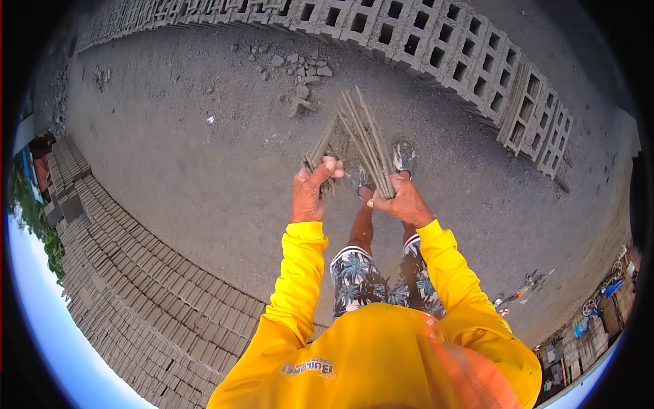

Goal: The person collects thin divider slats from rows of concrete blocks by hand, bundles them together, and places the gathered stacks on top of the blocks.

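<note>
My left hand [311,192] is closed around a small bundle of thin, grey-brown slats [324,144], with the thumb across them. In my right hand [409,203] several longer slats [365,140] of the same dusty look are gripped at their lower ends and fan out away from me. Whether they are wood or another material coated with cement I cannot tell. The two bundles are held in front of me above the ground, their upper parts close together, and some of the left bundle is hidden behind my fingers.
A long row of stacked hollow concrete blocks [446,48] curves along the far side. More stacked blocks [157,252] stand at left. Broken pieces of rubble [306,68] lie on the gravel ground [225,163]. Scattered litter [521,290] and a cluttered shed area are at right.
</note>
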Action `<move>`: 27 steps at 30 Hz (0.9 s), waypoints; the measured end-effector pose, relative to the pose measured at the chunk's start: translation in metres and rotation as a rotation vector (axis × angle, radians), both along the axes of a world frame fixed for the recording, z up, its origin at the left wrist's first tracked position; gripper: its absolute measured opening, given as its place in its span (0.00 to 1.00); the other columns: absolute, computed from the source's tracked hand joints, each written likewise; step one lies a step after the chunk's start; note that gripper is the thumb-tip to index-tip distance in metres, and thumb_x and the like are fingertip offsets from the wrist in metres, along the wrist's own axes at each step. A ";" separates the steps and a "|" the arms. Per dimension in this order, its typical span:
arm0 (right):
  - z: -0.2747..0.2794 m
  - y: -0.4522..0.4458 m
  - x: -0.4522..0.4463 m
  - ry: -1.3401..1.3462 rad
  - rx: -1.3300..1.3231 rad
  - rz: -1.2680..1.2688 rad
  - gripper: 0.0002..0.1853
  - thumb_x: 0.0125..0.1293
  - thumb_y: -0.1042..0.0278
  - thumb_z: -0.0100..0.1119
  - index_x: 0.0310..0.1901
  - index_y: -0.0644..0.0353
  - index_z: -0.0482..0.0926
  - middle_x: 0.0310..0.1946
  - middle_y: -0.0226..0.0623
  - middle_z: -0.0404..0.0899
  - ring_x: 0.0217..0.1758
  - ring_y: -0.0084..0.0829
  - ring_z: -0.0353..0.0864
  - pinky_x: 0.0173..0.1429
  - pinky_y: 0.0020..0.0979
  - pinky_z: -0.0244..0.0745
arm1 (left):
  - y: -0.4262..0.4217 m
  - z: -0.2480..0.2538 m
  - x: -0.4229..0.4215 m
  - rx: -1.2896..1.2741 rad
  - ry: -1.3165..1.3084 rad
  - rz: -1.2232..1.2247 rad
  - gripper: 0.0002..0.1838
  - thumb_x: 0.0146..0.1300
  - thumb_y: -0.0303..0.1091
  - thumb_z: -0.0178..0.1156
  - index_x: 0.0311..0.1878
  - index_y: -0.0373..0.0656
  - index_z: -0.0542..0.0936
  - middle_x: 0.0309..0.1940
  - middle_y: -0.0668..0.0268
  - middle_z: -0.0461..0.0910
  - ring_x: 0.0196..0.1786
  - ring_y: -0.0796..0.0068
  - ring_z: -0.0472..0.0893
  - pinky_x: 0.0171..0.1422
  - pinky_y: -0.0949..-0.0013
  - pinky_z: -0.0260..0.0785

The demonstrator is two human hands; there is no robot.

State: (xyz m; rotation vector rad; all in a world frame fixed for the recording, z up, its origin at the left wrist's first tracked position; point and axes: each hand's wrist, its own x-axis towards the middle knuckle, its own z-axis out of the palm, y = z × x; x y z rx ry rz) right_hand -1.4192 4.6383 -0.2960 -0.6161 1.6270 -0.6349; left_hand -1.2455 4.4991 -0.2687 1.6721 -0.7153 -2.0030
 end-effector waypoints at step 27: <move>-0.057 0.076 0.016 0.128 0.080 -0.164 0.26 0.53 0.57 0.76 0.47 0.69 0.81 0.57 0.54 0.77 0.61 0.43 0.77 0.65 0.41 0.71 | 0.029 -0.030 -0.014 0.103 -0.158 -0.089 0.11 0.57 0.32 0.73 0.39 0.39 0.84 0.29 0.64 0.85 0.33 0.70 0.84 0.45 0.69 0.73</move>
